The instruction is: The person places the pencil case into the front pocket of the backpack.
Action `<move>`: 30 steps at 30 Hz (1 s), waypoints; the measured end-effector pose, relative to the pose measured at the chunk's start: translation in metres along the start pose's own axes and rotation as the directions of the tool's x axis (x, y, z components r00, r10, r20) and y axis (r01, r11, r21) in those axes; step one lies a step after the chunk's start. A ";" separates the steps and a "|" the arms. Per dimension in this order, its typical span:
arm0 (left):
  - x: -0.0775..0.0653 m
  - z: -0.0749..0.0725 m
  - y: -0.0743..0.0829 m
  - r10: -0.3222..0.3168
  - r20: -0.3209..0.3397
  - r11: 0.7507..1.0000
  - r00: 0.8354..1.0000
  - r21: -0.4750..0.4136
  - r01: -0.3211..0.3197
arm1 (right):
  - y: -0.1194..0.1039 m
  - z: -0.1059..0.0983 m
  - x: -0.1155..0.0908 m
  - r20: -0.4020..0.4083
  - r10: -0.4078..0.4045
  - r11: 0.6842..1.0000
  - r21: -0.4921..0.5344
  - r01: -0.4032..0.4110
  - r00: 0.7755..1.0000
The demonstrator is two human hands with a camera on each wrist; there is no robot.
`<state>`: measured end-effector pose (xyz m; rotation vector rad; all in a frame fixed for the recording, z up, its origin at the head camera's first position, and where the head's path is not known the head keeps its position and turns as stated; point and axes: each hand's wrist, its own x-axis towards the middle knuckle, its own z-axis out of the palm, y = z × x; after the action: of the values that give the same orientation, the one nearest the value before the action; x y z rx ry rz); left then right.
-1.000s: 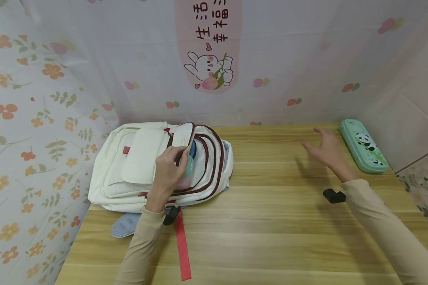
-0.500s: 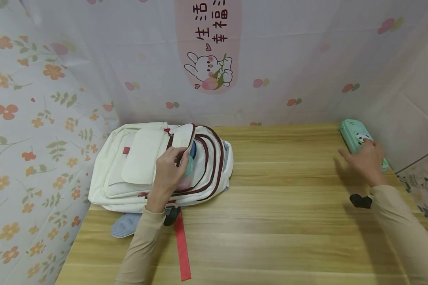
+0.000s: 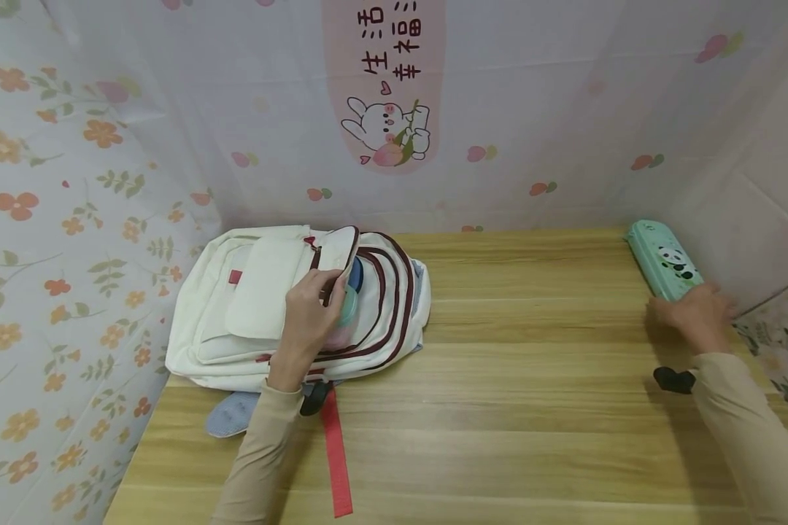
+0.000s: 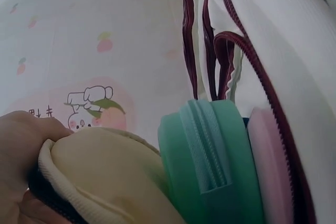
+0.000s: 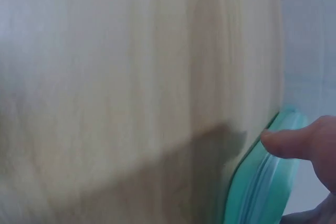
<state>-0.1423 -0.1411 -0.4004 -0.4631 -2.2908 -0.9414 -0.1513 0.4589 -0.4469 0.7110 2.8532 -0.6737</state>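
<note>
A white backpack (image 3: pixel 197 321) with dark red zips lies on the left of the table, its front pocket unzipped. My left hand (image 3: pixel 307 310) pinches the edge of the pocket flap (image 3: pixel 337 248) and holds it away from the bag. Inside the pocket show a teal zipped case (image 4: pixel 210 156), a pink item (image 4: pixel 270 166) and a dark blue item (image 3: pixel 356 275). At the far right, my right hand (image 3: pixel 696 317) grips the near end of a mint-green panda pencil case (image 3: pixel 659 255). In the right wrist view, the thumb (image 5: pixel 291 142) lies against its zipped side; the fingers are mostly hidden.
A wooden table (image 3: pixel 525 408) stretches between bag and pencil case. A red strap (image 3: pixel 335 459) and a grey-blue padded piece (image 3: pixel 232 414) stick out from the bag towards me. Patterned cloth (image 3: pixel 538 109) hangs behind and at both sides.
My right hand has moved right and down onto the pencil case, coming to its near end. The left hand has stayed on the pocket flap.
</note>
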 end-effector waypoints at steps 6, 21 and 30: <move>0.005 -0.005 0.001 0.005 0.003 1.000 1.000 -0.014 -0.005 | 0.009 -0.002 0.001 -0.010 -0.013 1.000 -0.022 0.013 1.000; 0.003 -0.008 -0.002 -0.010 0.005 1.000 1.000 -0.028 0.010 | -0.001 0.012 -0.007 -0.165 -0.019 0.999 0.041 0.026 0.986; 0.004 -0.011 -0.001 -0.027 0.018 0.999 0.999 -0.024 0.027 | -0.047 0.019 -0.017 -0.215 -0.200 0.971 0.085 0.223 0.956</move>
<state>-0.1416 -0.1499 -0.3921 -0.4532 -2.3096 -0.9826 -0.1584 0.4063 -0.4419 0.5187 3.1353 -0.8352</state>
